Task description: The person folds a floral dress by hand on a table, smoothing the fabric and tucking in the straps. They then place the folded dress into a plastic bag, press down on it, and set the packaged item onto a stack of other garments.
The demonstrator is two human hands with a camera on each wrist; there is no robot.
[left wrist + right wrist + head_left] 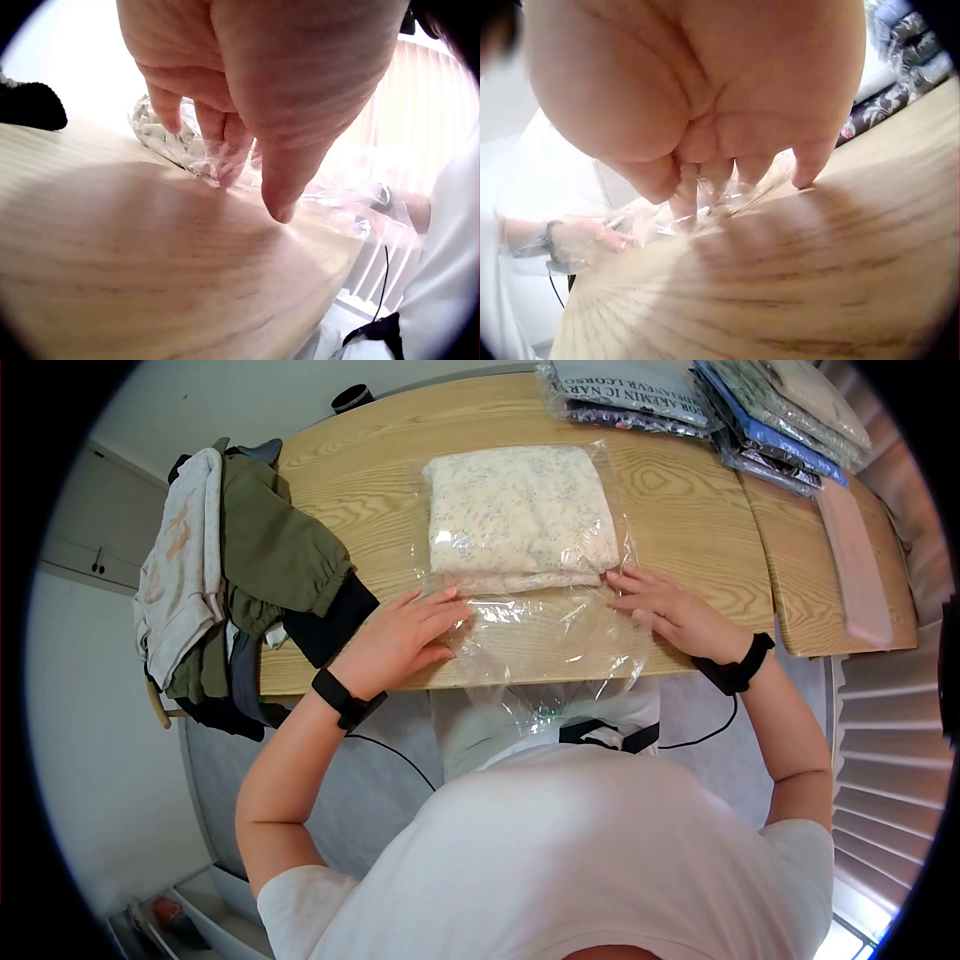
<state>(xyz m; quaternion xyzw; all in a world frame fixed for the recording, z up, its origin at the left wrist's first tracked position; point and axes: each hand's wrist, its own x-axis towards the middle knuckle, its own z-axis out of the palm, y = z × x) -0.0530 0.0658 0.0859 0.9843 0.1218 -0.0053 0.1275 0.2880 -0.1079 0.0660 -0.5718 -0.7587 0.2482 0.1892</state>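
Note:
A folded cream garment with a small floral print lies flat inside a clear plastic bag on the wooden table. The bag's unfilled end stretches toward the person and hangs past the table's front edge. At the bag's left side, my left hand rests with extended fingers on the film, just below the garment's near fold. My right hand mirrors it on the right side, fingertips by the garment's near corner. In the left wrist view, the fingers touch the plastic close to the tabletop. Crinkled film shows around the right fingers.
Loose clothes, among them an olive garment and a light grey one, drape over the table's left end. Bagged folded clothes are stacked at the back right. A pink strip lies at the right, near the curtain.

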